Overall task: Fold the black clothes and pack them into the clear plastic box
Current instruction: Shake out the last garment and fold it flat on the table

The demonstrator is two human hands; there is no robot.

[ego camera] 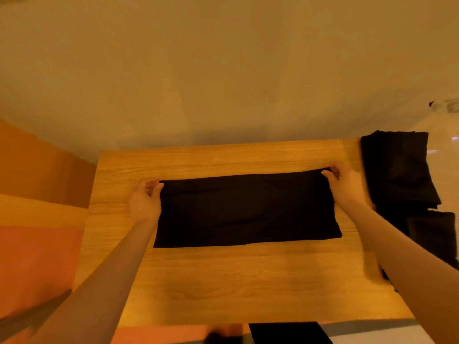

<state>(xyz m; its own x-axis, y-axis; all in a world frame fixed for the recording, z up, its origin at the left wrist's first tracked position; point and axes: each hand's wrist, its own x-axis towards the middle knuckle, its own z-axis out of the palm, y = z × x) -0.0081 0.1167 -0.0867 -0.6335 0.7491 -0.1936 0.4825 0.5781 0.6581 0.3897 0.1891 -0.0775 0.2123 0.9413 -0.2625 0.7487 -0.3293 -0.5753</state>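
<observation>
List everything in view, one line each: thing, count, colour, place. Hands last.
black cloth: one, black, folded into a long rectangle, flat on the table's middle.
pile of black clothes: one pile, black, at the table's right edge, partly hanging off.
wooden table: one, light wood, fills the centre.
dark flat object: one, black, bottom edge below the table; unclear what it is.
left hand: pinches the cloth's far left corner.
right hand: pinches the far right corner.

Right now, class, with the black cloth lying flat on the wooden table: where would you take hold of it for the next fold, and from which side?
Probably at the two far corners, where the left hand and right hand already pinch the black cloth. It lies as a long flat strip, so come in from its short ends.
</observation>
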